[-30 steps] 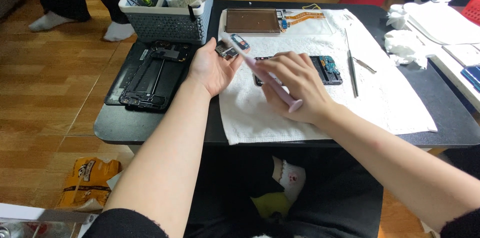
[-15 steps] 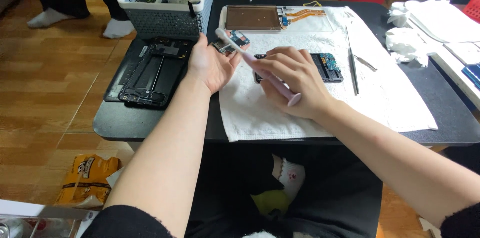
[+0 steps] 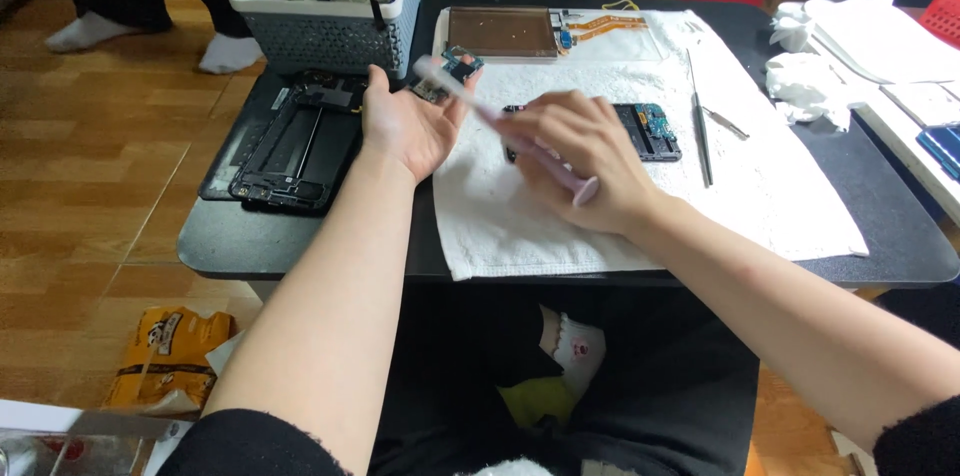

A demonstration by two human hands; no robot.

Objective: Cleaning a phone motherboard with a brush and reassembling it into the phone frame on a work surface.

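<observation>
A wooden plank floor surrounds the dark tabletop [image 3: 880,246] I'm looking down on, with a white cloth towel [image 3: 620,226] spread across most of it. My left hand [image 3: 408,126] lies palm up at the towel's left edge, fingers spread apart and gripping nothing; a small dark electronic part [image 3: 432,91] sits at its fingertips, though I cannot tell whether it rests on them or on the tabletop. My right hand [image 3: 580,158] is clamped around a long pale pink plastic tool [image 3: 500,126], which slants from its blunt end near my wrist up toward the left hand's fingers. Partly hidden behind the right hand, a black circuit board [image 3: 655,128] lies on the towel. Farther back on the towel are a brown rectangular panel [image 3: 502,32] with orange flex cables [image 3: 605,26] beside it, and long metal tweezers [image 3: 698,121] lie to the right. A black phone frame [image 3: 295,141] lies on the tabletop just left of my left hand, in front of a grey slatted plastic basket [image 3: 325,21] of tools. Crumpled white tissues [image 3: 805,86] sit at the far right. Another person's socked feet [image 3: 225,54] stand on the floor beyond the basket.
</observation>
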